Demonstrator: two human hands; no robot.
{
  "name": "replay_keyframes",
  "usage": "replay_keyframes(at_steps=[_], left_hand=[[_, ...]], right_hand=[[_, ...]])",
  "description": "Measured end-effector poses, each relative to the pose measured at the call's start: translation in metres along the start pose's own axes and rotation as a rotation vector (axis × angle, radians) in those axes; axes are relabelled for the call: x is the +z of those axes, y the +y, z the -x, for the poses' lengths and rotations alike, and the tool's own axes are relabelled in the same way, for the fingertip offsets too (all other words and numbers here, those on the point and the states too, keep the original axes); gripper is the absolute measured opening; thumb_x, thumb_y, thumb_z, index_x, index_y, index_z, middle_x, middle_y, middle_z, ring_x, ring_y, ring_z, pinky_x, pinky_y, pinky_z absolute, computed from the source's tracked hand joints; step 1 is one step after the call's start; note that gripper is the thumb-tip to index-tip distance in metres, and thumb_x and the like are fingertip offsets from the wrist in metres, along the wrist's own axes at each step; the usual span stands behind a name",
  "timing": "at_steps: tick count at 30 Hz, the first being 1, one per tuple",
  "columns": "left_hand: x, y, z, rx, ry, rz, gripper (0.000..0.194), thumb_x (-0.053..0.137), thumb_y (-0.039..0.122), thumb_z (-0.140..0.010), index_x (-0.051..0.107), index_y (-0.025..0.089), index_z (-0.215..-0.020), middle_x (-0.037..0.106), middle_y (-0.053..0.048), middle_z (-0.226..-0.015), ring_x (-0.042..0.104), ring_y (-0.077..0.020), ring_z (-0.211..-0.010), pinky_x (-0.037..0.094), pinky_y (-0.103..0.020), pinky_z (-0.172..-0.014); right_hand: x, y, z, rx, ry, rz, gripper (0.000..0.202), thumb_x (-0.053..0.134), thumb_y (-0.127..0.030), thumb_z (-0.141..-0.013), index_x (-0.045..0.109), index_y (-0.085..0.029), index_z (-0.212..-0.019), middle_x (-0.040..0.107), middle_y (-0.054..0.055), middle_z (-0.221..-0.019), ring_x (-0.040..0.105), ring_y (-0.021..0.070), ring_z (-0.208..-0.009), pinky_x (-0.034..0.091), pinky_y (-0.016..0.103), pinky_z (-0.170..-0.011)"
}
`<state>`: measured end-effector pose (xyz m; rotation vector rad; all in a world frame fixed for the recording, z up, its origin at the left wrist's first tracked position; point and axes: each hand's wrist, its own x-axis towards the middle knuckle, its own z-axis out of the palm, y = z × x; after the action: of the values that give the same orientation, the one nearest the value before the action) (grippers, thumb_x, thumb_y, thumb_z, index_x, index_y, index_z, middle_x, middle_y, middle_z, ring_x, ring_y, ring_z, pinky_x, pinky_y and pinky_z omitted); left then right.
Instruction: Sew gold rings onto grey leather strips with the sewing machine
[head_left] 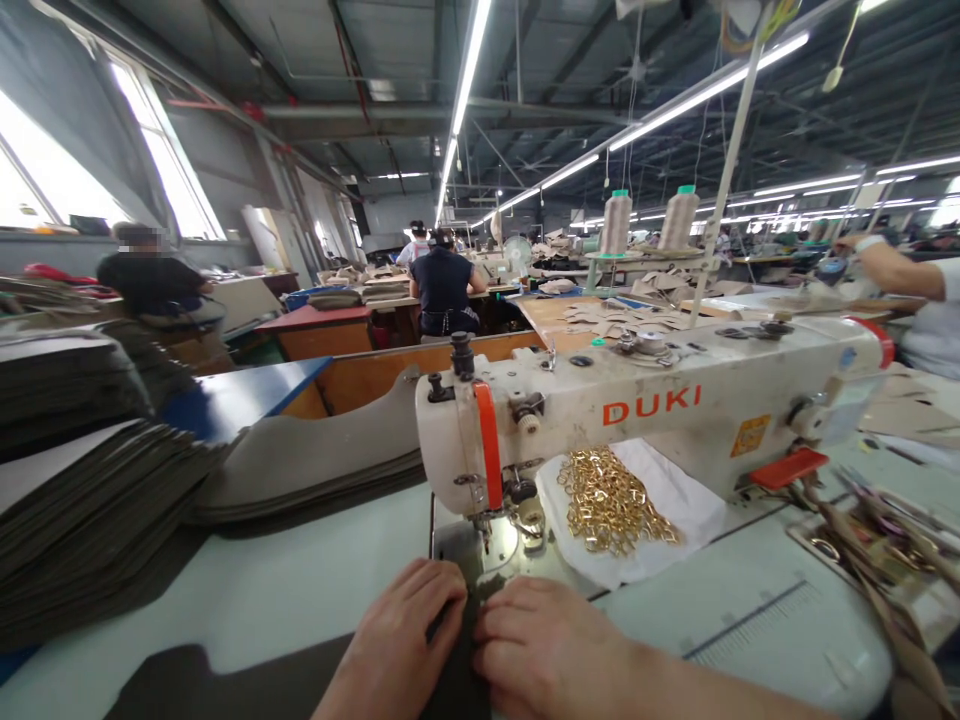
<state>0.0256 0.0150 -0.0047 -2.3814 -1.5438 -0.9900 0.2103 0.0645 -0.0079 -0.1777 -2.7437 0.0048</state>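
A dark fabric piece (pixel 277 680) lies on the pale table in front of the sewing machine (pixel 570 400). My left hand (pixel 409 635) is closed on the fabric, thumb and fingers pressed together at its edge. Close beside it on the right, my right hand (pixel 544 640) has its fingers curled onto the same fabric. Both hands are just in front of the needle and presser foot (pixel 487 535). Gold metal rings (pixel 615 500) sit heaped on a white cloth (pixel 694 500) under the machine's arm.
Stacks of dark fabric pieces (pixel 97 520) stand at the left, and more cut pieces (pixel 322 460) lie behind them. A tray (pixel 892 560) with straps and small items is at the right. A seated person (pixel 446 285) is ahead; another person's arm (pixel 892 265) shows at the right.
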Motion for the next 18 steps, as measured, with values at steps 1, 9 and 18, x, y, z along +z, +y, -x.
replay_keyframes(at_steps=[1,9,18], left_hand=[[0.0005,0.0002,0.0003,-0.006,-0.008,0.007,0.017,0.049,0.011,-0.084,0.058,0.023,-0.076,0.067,0.002,-0.073,0.064,-0.0154,-0.068,0.054,-0.025,-0.065],[0.0022,-0.0004,-0.0013,-0.055,-0.035,0.061,0.016,0.05,0.013,-0.083,0.059,0.023,-0.074,0.067,0.001,-0.072,0.064,-0.0158,-0.068,0.054,-0.025,-0.065],[-0.0013,0.0042,-0.0071,-0.152,-0.058,0.101,0.015,0.054,0.014,-0.079,0.058,0.024,-0.069,0.067,0.002,-0.07,0.065,-0.016,-0.066,0.054,-0.024,-0.062]], right_hand=[[-0.0006,-0.0002,-0.0001,0.001,0.004,-0.003,0.016,0.056,-0.025,-0.088,0.067,-0.014,-0.085,0.069,0.005,-0.087,0.061,0.0184,-0.084,0.048,0.029,-0.083],[-0.0028,-0.0019,0.0012,0.028,0.008,-0.053,0.016,0.056,-0.024,-0.088,0.067,-0.013,-0.089,0.069,0.007,-0.09,0.061,0.0199,-0.09,0.047,0.031,-0.089],[-0.0057,-0.0022,0.0016,0.029,-0.017,-0.082,0.016,0.055,-0.022,-0.088,0.067,-0.012,-0.089,0.069,0.007,-0.091,0.06,0.0195,-0.09,0.047,0.03,-0.091]])
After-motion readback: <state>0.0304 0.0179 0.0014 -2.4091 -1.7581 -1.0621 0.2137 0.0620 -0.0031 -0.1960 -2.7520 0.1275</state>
